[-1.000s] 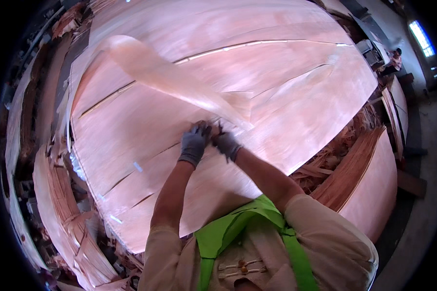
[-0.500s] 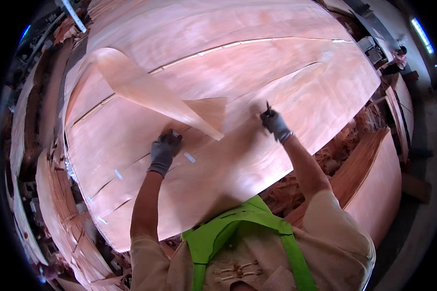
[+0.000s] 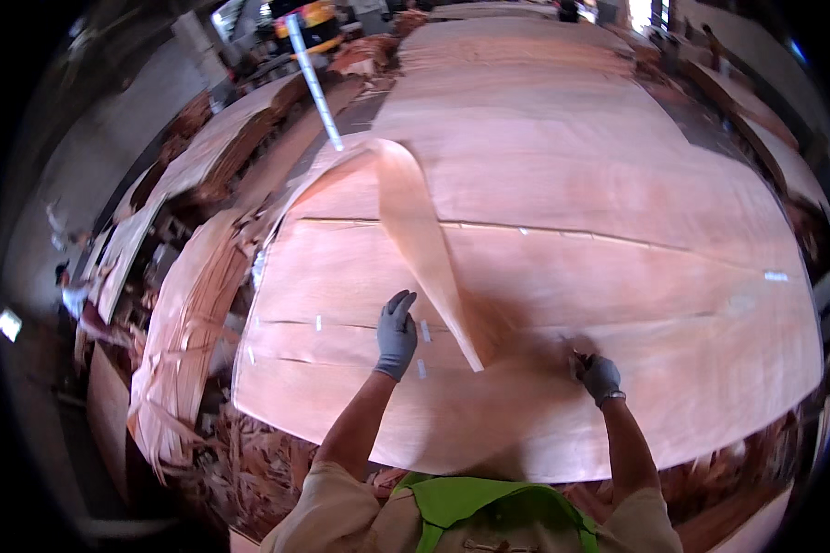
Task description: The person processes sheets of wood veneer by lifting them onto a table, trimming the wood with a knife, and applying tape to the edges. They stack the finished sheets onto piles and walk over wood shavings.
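Note:
My left hand (image 3: 397, 336), in a grey glove, is over a large pinkish wood veneer sheet (image 3: 710, 221) with its fingers stretched out and nothing in them. Beside it, short pale tape pieces (image 3: 425, 331) lie across a thin split in the sheet. To the right, my gloved right hand (image 3: 601, 376) is closed around a small dark tool (image 3: 578, 363), whose kind is blurred. Between the hands comes down the narrow end of a loose, curled veneer strip (image 3: 420, 235). Its far end arches up near the sheet's left edge.
A long gap (image 3: 489, 226) runs across the veneer. A pale ruler-like bar (image 3: 314, 83) hangs at the far left. Stacked veneer (image 3: 180, 323) and torn scraps (image 3: 258, 456) lie around the sheet's edges. Another person (image 3: 83, 300) is at far left.
The view has swung, shifting the sheet rightward in the picture. My left hand has lifted and straightened its fingers, and a tape piece beside it now shows. My right hand stays closed, farther from the left.

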The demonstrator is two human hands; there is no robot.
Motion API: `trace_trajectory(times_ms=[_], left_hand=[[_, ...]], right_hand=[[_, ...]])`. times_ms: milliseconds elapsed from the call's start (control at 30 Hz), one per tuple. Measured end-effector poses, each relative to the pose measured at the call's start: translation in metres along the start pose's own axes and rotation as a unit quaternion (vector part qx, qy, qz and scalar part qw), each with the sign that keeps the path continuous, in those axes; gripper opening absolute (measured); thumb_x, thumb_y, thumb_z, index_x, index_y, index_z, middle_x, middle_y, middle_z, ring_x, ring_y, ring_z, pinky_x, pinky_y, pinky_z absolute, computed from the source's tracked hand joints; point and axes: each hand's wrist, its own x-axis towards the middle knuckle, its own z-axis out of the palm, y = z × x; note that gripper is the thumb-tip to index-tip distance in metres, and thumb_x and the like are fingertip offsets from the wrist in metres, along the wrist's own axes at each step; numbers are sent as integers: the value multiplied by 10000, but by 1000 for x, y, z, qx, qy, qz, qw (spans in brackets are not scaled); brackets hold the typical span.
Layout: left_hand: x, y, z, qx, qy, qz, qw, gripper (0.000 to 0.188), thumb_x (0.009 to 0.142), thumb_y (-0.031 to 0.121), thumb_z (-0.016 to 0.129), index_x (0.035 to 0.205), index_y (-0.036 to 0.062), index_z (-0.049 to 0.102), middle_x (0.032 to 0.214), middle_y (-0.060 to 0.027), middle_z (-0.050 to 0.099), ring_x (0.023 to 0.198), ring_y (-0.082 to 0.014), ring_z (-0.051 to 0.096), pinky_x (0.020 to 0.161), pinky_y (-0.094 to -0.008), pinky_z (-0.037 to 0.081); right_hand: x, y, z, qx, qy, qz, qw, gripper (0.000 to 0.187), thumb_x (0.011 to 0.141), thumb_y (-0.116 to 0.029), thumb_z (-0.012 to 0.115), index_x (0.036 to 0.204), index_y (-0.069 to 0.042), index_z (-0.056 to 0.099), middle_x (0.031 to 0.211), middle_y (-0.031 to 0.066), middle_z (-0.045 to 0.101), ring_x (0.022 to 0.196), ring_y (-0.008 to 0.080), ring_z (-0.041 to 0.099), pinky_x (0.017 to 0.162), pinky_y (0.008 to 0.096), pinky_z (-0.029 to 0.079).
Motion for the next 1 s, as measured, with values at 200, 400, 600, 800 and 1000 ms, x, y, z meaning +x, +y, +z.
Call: trace_trajectory(times_ms=[200, 400, 600, 800, 1000], left_hand=[[-3, 23, -42, -49, 72, -17, 996, 465, 747, -122, 434, 1149, 73, 560, 1216, -141, 527, 1131, -294, 498, 941, -347, 413], [1, 62, -80, -124, 132, -14, 983, 413, 776, -61, 458, 1159, 59, 553, 1224, -161, 520, 1099, -310, 501, 923, -373, 408], [-33, 79, -131, -96, 85, 4, 992, 345, 783, -46, 469, 1091, 40, 600, 1212, -170, 526, 1079, -300, 513, 884, -377, 426], [-45, 17, -187, -5, 141, -15, 990, 332, 787, -47, 489, 1096, 18, 590, 1185, -157, 552, 1038, -286, 531, 877, -361, 427], [109, 30, -187, -116, 139, 17, 983, 348, 842, 78, 604, 1175, -8, 551, 1050, -139, 626, 801, -156, 583, 676, -256, 465]], right_hand=[[58, -81, -24, 280, 85, -238, 926, 225, 848, -184, 570, 976, -8, 627, 725, 145, 629, 596, 198, 587, 570, 335, 471], [102, -390, -123, 552, 48, -306, 774, 318, 858, -221, 615, 1126, -55, 572, 653, -46, 481, 474, 46, 355, 413, 224, 315], [143, -557, -189, 552, 24, -397, 733, 250, 836, -244, 636, 977, -56, 551, 606, -4, 478, 415, 66, 367, 369, 233, 277], [138, -563, -188, 567, 77, -357, 738, 192, 808, -233, 649, 839, -45, 625, 640, 22, 581, 394, 70, 383, 358, 223, 297], [80, -481, -157, 567, -50, -325, 756, 196, 818, -262, 628, 844, -72, 668, 636, -1, 573, 453, 69, 428, 384, 229, 331]])
